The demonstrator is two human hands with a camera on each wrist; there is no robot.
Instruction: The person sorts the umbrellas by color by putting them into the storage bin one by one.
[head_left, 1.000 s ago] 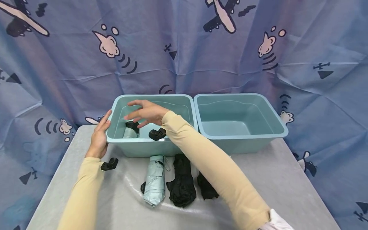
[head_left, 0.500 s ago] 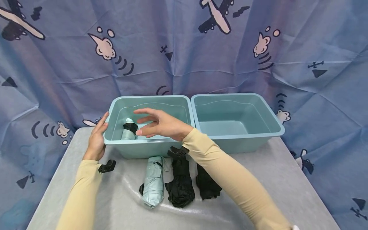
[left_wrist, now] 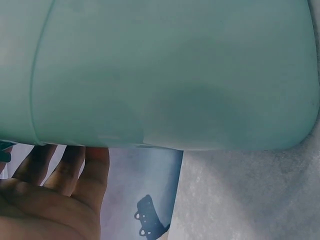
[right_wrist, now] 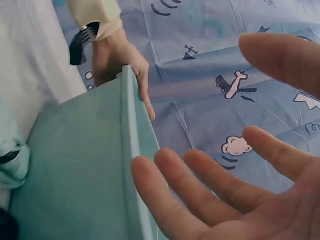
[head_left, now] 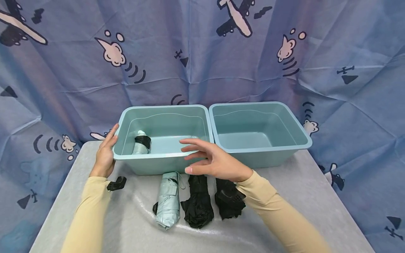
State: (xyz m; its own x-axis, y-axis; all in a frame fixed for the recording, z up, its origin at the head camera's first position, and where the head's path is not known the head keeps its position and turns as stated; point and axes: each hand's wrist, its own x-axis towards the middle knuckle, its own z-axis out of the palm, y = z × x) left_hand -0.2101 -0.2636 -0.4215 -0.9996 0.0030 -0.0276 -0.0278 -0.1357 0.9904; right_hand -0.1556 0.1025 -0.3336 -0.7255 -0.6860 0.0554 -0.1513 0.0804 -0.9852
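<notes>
My left hand (head_left: pixel 105 154) rests against the left end of the left green bin (head_left: pixel 164 165), its fingers straight along the outer wall. In the left wrist view the fingers (left_wrist: pixel 92 175) touch that wall. The right hand (head_left: pixel 218 160) holds nothing; its fingers are spread apart in front of the bin's right front corner. Inside that bin lies a pale green folded umbrella (head_left: pixel 140 149) with a black band. On the table before it lie another pale green umbrella (head_left: pixel 168 205), a black umbrella (head_left: pixel 198 207) and a second black folded bundle (head_left: pixel 226 207), partly covered by the right wrist's camera.
A second green bin (head_left: pixel 272 156) stands against the first on the right, with nothing visible inside. Both sit on a grey-covered table (head_left: pixel 284 189). A blue curtain (head_left: pixel 202 59) with printed planes hangs right behind them.
My right hand has come out from over the left bin, moving right and toward me, uncovering the umbrella inside. The left hand stays at the bin's end. The head view shifted slightly.
</notes>
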